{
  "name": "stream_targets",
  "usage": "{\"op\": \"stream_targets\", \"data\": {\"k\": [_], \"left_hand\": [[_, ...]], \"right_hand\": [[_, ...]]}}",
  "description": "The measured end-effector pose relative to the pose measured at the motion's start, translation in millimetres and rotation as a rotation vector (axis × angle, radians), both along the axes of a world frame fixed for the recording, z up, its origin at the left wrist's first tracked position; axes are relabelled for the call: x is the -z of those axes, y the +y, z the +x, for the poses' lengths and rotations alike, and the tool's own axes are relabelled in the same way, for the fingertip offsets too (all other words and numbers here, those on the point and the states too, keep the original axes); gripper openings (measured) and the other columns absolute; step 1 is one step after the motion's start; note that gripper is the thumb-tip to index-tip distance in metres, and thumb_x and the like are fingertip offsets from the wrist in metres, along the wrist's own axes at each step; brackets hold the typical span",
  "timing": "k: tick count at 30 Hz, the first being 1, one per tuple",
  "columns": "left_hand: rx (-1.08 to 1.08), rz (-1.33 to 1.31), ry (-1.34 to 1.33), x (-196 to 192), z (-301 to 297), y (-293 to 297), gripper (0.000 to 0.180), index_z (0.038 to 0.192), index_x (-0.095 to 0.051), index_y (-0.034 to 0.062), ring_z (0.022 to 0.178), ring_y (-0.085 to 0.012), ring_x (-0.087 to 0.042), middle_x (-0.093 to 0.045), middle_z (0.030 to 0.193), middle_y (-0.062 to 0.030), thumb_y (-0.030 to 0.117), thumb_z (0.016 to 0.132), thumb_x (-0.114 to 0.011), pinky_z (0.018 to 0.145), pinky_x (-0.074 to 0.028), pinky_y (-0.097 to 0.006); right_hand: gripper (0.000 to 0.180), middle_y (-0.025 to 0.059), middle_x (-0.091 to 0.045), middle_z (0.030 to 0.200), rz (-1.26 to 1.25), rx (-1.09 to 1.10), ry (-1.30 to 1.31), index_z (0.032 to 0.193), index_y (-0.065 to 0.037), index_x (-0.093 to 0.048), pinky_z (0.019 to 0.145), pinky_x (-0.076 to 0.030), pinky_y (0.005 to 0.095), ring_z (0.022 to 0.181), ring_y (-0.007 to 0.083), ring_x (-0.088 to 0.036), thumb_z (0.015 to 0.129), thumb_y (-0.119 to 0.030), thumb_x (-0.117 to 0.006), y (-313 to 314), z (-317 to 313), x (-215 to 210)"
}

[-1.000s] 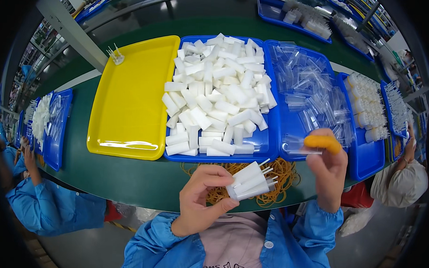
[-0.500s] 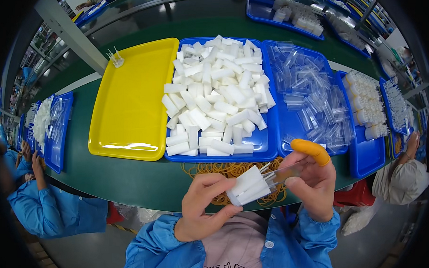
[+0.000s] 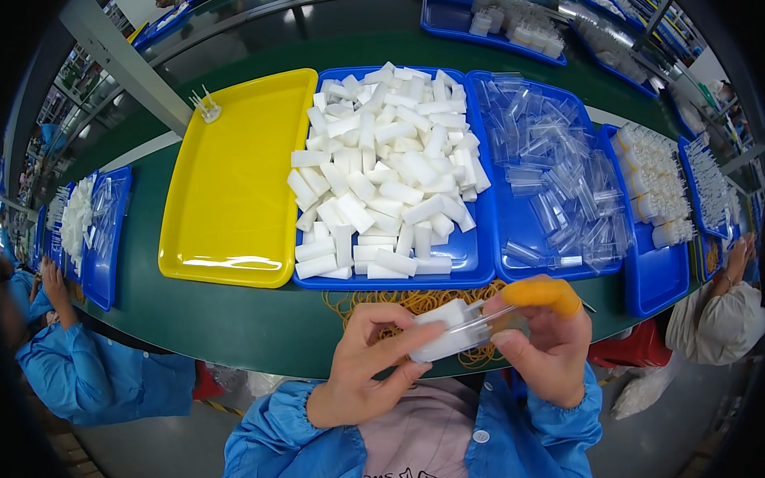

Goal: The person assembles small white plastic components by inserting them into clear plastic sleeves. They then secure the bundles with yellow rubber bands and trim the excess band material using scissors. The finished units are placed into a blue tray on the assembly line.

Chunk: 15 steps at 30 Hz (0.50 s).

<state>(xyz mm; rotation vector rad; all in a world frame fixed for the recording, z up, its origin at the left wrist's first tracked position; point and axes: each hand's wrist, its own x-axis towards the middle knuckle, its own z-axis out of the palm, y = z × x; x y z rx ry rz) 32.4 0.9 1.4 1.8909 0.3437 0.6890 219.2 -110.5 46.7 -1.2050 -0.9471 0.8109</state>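
While your left hand [image 3: 368, 369] pinches the white bundle [image 3: 438, 348], keep the clear strip [image 3: 504, 319] your right hand [image 3: 550, 346] grips beside it real straight.

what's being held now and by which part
The left grip holds a white block bundle by its left end; the right grip pinches a clear plastic piece by its right end.

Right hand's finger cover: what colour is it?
The finger cover on the right hand is orange, best seen in the head view.
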Motion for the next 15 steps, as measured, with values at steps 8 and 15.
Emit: {"op": "stream_targets", "data": {"k": [8, 15], "left_hand": [[-0.083, -0.344, -0.186, -1.6, -2.0, 6.4, 0.048, 0.116, -0.058, -0.0023, 0.108, -0.0223, -0.051, -0.048, 0.117, -0.0143, -0.003, 0.070, -0.073, 0.091, -0.044, -0.032], [0.006, -0.890, -0.400, -3.9, 3.2, 3.5, 0.043, 0.119, -0.053, -0.0040, 0.110, -0.0217, -0.051, -0.046, 0.121, -0.0139, -0.004, 0.079, -0.067, 0.097, -0.043, -0.035]], "right_hand": [[0.026, 0.0114, -0.063, 0.097, 0.059, 0.079, -0.323, 0.099, 0.002, -0.063, 0.083, -0.047, 0.0325, 0.092, 0.0211, -0.060, 0.074, -0.002, -0.069, -2.7, 10.1, -7.5], [0.021, 0.0060, -0.066, 0.091, 0.017, 0.197, -0.610, 0.089, -0.006, -0.065, 0.099, -0.033, 0.0501, 0.105, 0.0309, -0.057, 0.072, -0.013, -0.074, 0.1, 7.1, -13.7]]}}
